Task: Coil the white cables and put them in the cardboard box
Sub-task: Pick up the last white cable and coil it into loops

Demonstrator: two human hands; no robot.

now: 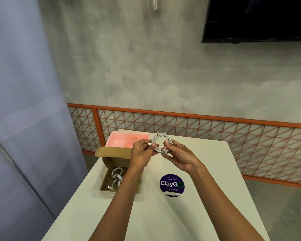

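Between both grips, left hand (142, 152) and right hand (178, 157) pinch a coiled white cable (160, 136). Just left of them, the cardboard box (111, 161) seemingly holds a second cable (116, 175).

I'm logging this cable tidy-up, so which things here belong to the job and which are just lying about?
Job: coiled white cable, held by left hand and right hand; cardboard box; white cables in the box.
Lying about: pink divided tray; ClayGo sticker; table; wall screen.

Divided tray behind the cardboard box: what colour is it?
The tray is pale pink; the head view, the only one, shows it.
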